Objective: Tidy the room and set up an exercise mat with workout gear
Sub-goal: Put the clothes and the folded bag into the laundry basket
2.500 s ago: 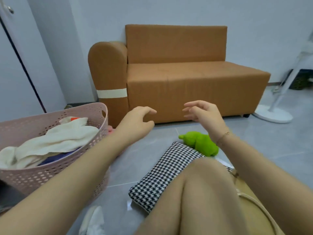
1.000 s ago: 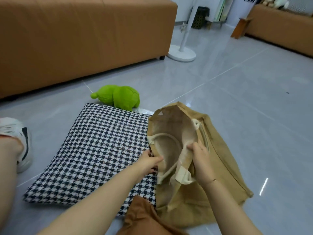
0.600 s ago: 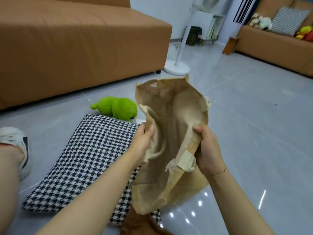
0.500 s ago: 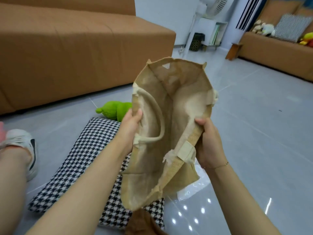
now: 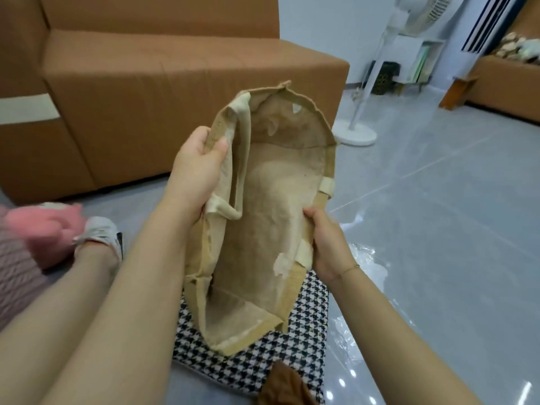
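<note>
I hold a tan jute tote bag (image 5: 271, 217) up in front of me with its mouth spread open toward me. My left hand (image 5: 198, 168) grips the bag's left rim beside a cream strap. My right hand (image 5: 328, 241) grips the right rim near the other strap's patch. Inside, the bag shows a pale lining and nothing else. Under it lies a black-and-white houndstooth cushion (image 5: 295, 355) on the grey tiled floor (image 5: 438, 229).
A brown sofa (image 5: 163, 92) stands close behind the bag. A white pedestal fan (image 5: 365, 112) is at the right, with a second sofa (image 5: 508, 83) beyond. A pink object (image 5: 43, 229) and my white shoe (image 5: 99, 235) are at the left. A brown cloth (image 5: 283, 387) lies by the cushion's near edge.
The bag came off the floor and now hangs higher with its mouth spread wider between my hands. My left hand has shifted up along the rim. The green plush toy is hidden from view.
</note>
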### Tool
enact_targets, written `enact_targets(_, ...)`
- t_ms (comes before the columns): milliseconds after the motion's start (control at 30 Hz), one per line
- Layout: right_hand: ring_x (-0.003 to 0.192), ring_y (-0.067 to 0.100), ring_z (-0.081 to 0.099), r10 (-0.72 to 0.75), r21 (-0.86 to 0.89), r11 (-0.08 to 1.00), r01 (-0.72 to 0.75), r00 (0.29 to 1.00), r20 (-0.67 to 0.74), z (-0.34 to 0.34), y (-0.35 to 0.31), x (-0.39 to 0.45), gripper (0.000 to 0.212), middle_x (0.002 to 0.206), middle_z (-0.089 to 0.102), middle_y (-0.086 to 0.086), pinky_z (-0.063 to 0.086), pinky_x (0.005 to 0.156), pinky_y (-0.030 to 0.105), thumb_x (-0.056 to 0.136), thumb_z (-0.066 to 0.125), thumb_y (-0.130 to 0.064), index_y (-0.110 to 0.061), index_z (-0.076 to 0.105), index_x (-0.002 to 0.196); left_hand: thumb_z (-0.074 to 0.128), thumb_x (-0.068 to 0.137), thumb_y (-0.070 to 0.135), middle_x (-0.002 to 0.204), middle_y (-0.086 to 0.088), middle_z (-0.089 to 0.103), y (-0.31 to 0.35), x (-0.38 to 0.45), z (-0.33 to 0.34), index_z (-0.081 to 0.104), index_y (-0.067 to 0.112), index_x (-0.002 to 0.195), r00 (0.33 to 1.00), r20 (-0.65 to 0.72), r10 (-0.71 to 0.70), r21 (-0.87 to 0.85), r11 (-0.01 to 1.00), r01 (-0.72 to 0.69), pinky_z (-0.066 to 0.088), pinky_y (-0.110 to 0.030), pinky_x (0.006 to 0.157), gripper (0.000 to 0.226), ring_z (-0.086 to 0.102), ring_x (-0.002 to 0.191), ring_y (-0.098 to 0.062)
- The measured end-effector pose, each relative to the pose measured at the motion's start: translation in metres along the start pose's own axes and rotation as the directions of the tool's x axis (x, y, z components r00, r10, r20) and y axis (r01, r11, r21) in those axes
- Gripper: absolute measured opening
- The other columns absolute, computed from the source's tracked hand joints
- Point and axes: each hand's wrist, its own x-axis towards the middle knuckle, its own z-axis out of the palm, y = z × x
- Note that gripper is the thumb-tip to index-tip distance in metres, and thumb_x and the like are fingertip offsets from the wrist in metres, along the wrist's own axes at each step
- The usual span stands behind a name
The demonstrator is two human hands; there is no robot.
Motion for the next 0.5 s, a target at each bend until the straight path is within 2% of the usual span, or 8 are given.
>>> enact_targets(67, 0.081, 0.021, 0.055, 0.018, -0.297, 0.954, -0.035, 0.998, -0.06, -0.013, 0.025, 0.008, 0.021, 0.095, 0.061, 0.013, 0.045, 0.07, 0.032, 0.095, 0.045, -0.017, -0.003, 0.06, 0.102, 0.044, 0.098, 0.027, 0.081, 0.0, 0.051, -0.02, 0.003, 0.005, 0.053, 0.009, 0.095, 1.0, -0.022, -0.002, 0.152, 0.988, 0.005, 0.039, -0.032, 0.067, 0.021, 0.048, 0.073, -0.014)
enact_targets(133, 0.073, 0.019, 0.05, 0.035, -0.545, 0.837, -0.05, 0.999, -0.039, -0.03, 0.051, 0.015, 0.017, 0.087, 0.058, 0.011, 0.041, 0.066, 0.03, 0.097, 0.043, -0.017, -0.008, 0.057, 0.094, 0.044, 0.098, 0.027, 0.074, 0.006, 0.048, -0.041, 0.004, 0.018, 0.05, 0.017, 0.085, 0.999, -0.015, -0.033, 0.21, 0.977, 0.035, 0.034, -0.029, 0.06, 0.018, 0.044, 0.068, -0.011)
enact_targets(233, 0.064, 0.015, 0.044, 0.032, -0.693, 0.719, -0.042, 0.999, -0.027, -0.052, 0.079, 0.021, 0.015, 0.073, 0.048, 0.002, 0.039, 0.063, 0.03, 0.094, 0.045, -0.012, -0.015, 0.05, 0.08, 0.046, 0.097, 0.029, 0.072, 0.004, 0.047, -0.076, -0.002, 0.052, 0.047, 0.022, 0.081, 0.989, 0.068, -0.132, 0.227, 0.967, 0.114, 0.033, -0.031, 0.06, 0.017, 0.043, 0.067, -0.014)
enact_targets(333, 0.063, 0.01, 0.048, -0.006, -0.806, 0.59, 0.043, 0.999, 0.049, -0.066, 0.092, 0.018, 0.01, 0.073, 0.052, -0.005, 0.04, 0.062, 0.029, 0.092, 0.047, -0.014, -0.018, 0.053, 0.085, 0.052, 0.094, 0.02, 0.084, 0.0, 0.051, -0.131, -0.019, 0.095, 0.045, 0.022, 0.081, 0.938, 0.266, -0.22, 0.403, 0.91, 0.1, 0.037, -0.025, 0.061, 0.015, 0.049, 0.076, -0.018)
enact_targets(400, 0.062, 0.007, 0.057, 0.108, -0.814, 0.577, 0.065, 0.982, 0.155, -0.071, 0.096, 0.012, 0.016, 0.074, 0.062, -0.004, 0.045, 0.06, 0.024, 0.092, 0.048, -0.011, -0.022, 0.057, 0.084, 0.044, 0.093, 0.005, 0.109, -0.006, 0.051, -0.174, -0.035, 0.11, 0.046, 0.029, 0.086, 0.873, 0.35, -0.339, 0.586, 0.807, 0.078, 0.04, -0.032, 0.089, 0.025, 0.048, 0.109, -0.03)
enact_targets(433, 0.062, 0.01, 0.062, 0.192, -0.81, 0.585, 0.04, 0.964, 0.186, -0.074, 0.098, 0.008, 0.02, 0.077, 0.068, 0.001, 0.049, 0.061, 0.024, 0.091, 0.048, -0.009, -0.022, 0.06, 0.081, 0.038, 0.09, -0.001, 0.127, -0.009, 0.046, -0.193, -0.042, 0.111, 0.049, 0.033, 0.097, 0.844, 0.335, -0.419, 0.687, 0.722, 0.085, 0.033, -0.045, 0.104, 0.036, 0.037, 0.127, -0.036)
enact_targets(467, 0.064, 0.014, 0.066, 0.24, -0.823, 0.567, 0.023, 0.952, 0.192, -0.077, 0.099, 0.005, 0.023, 0.08, 0.072, 0.005, 0.053, 0.064, 0.026, 0.091, 0.047, -0.009, -0.021, 0.063, 0.079, 0.034, 0.088, -0.005, 0.144, -0.009, 0.034, -0.206, -0.047, 0.107, 0.049, 0.033, 0.114, 0.83, 0.284, -0.481, 0.779, 0.62, 0.092, 0.022, -0.055, 0.11, 0.048, 0.021, 0.139, -0.038)
enact_targets(500, 0.067, 0.016, 0.068, 0.232, -0.841, 0.541, 0.02, 0.957, 0.172, -0.083, 0.101, 0.006, 0.025, 0.083, 0.073, 0.005, 0.056, 0.068, 0.029, 0.091, 0.046, -0.01, -0.022, 0.065, 0.078, 0.033, 0.088, -0.007, 0.156, -0.009, 0.018, -0.216, -0.051, 0.103, 0.043, 0.033, 0.13, 0.83, 0.231, -0.508, 0.843, 0.53, 0.089, 0.013, -0.059, 0.113, 0.059, 0.007, 0.144, -0.037)
